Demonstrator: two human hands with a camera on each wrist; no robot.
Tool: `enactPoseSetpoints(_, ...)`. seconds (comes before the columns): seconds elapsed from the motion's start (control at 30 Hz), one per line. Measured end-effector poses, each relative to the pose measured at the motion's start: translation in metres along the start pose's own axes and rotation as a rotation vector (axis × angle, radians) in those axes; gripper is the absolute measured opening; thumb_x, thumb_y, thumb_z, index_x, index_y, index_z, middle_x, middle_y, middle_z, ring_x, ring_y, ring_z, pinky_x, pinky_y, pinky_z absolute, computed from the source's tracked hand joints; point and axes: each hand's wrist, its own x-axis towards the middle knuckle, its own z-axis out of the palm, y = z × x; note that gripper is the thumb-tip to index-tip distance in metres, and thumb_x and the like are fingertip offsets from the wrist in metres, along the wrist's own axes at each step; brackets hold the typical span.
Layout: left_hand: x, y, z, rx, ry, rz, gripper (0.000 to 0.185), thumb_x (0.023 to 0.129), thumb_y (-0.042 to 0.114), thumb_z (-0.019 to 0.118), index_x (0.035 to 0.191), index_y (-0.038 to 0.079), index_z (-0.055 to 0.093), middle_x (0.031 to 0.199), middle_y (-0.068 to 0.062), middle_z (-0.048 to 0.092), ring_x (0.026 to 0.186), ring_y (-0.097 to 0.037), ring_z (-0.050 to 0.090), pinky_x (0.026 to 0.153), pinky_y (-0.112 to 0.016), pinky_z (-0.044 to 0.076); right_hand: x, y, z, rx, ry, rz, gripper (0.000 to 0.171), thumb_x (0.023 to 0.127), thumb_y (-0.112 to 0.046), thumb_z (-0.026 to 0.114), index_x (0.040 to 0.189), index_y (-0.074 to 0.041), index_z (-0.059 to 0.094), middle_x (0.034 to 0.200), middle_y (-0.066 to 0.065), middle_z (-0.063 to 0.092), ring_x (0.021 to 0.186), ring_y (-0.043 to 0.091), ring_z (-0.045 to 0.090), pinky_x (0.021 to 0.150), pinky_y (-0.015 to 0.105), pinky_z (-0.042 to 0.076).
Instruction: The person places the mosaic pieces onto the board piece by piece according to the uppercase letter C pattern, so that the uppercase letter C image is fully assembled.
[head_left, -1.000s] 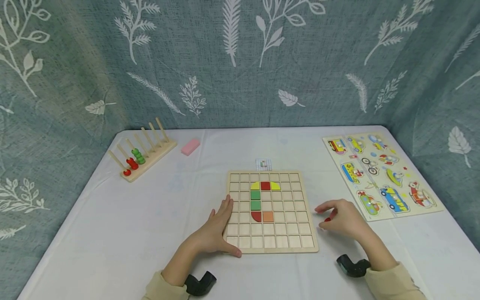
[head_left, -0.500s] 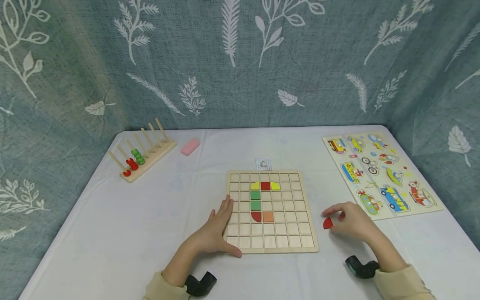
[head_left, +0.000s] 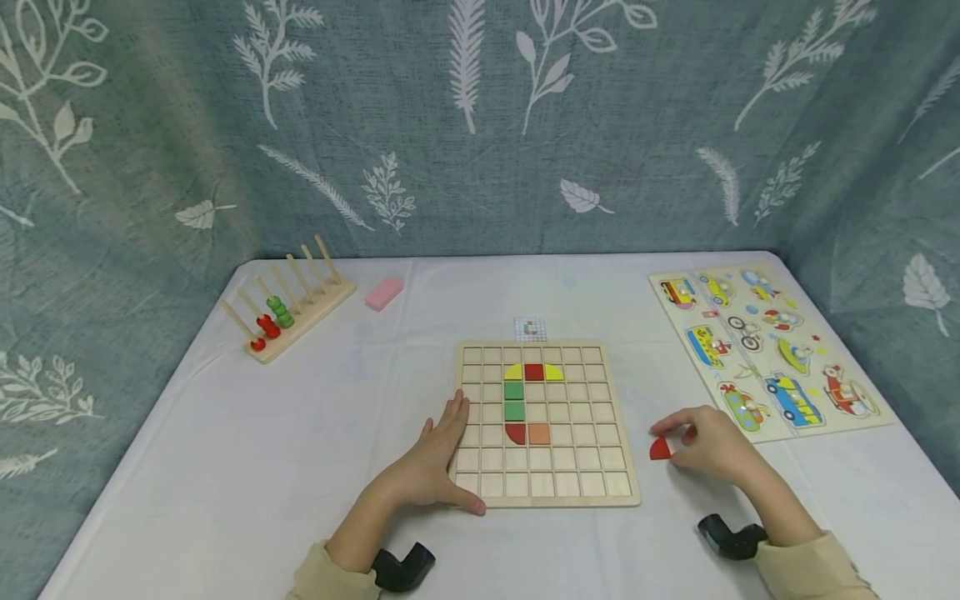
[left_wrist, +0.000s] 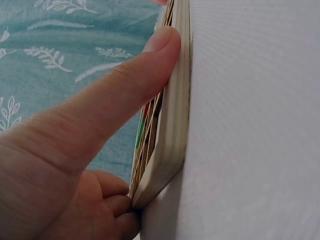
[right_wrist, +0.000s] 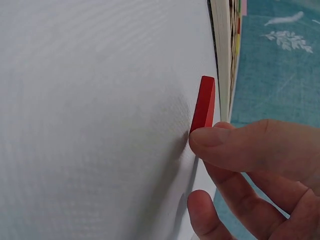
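Observation:
A wooden grid board (head_left: 585, 485) lies flat on the table. My left hand (head_left: 429, 468) rests spread on its left side, with the thumb (left_wrist: 135, 80) along the front edge in the left wrist view. In the board's cells sit yellow quarter-round tiles, a red square (head_left: 533, 372), green squares (head_left: 513, 400), a dark red quarter-round (head_left: 515, 433) and an orange square (head_left: 539, 433). Right of the board, my right hand (head_left: 708, 446) pinches a red quarter-round tile (head_left: 660, 449) between thumb and fingers. The right wrist view shows this tile (right_wrist: 203, 102) edge-on, close over the white cloth.
Behind the board lies a small pattern card (head_left: 530, 329). A vehicle peg puzzle (head_left: 720, 408) is at the right, near my right hand. At the back left stand a peg rack (head_left: 330, 300) with red and green beads and a pink block (head_left: 384, 294).
My right hand has moved slightly right, away from the board. The red tile, mostly hidden by the fingers earlier, now shows its face. My left hand stays on the board.

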Motion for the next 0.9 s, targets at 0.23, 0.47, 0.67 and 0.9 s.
enactPoseSetpoints(0.23,-0.0002,0.0010,0.0002,0.003,0.001,0.003,0.131,0.052,0.035,0.088,0.143,-0.006,0.003,0.151,-0.017,-0.007,0.138,-0.028,-0.006,0.108,-0.050,-0.003,-0.0008,0.0000,0.0006,0.000,0.007,0.001,0.032,0.065,0.002,0.073,0.095,-0.008,0.072,0.095,0.008,0.065,0.083,0.024,0.050,0.067,0.036,0.046)
enactPoseSetpoints(0.47,-0.0002,0.0005,0.0005,0.012,0.002,-0.001,0.131,0.052,0.035,0.088,0.144,-0.006,0.004,0.151,-0.017,-0.007,0.138,-0.028,-0.005,0.108,-0.050,-0.003,-0.0008,0.0008,0.0013,-0.013,0.013,0.010,0.031,0.064,0.000,0.075,0.094,-0.008,0.072,0.094,0.007,0.064,0.082,0.024,0.049,0.067,0.036,0.046)
enactPoseSetpoints(0.67,0.0000,0.0009,0.0001,0.012,0.000,0.001,0.131,0.052,0.035,0.088,0.143,-0.007,0.004,0.151,-0.017,-0.007,0.138,-0.028,-0.006,0.108,-0.051,-0.002,-0.0014,0.0024,0.0019,-0.017,0.027,0.010,0.030,0.064,-0.002,0.076,0.093,-0.008,0.071,0.093,0.007,0.063,0.081,0.024,0.049,0.065,0.033,0.044)
enactPoseSetpoints(0.9,0.0002,0.0001,0.0005,0.011,0.000,-0.001,0.131,0.052,0.035,0.088,0.143,-0.007,0.004,0.151,-0.017,-0.007,0.138,-0.028,-0.005,0.108,-0.051,-0.002,-0.0021,0.0031,0.0021,-0.021,0.047,0.009,0.032,0.063,-0.005,0.077,0.094,-0.008,0.071,0.090,0.007,0.061,0.078,0.022,0.048,0.059,0.030,0.041)
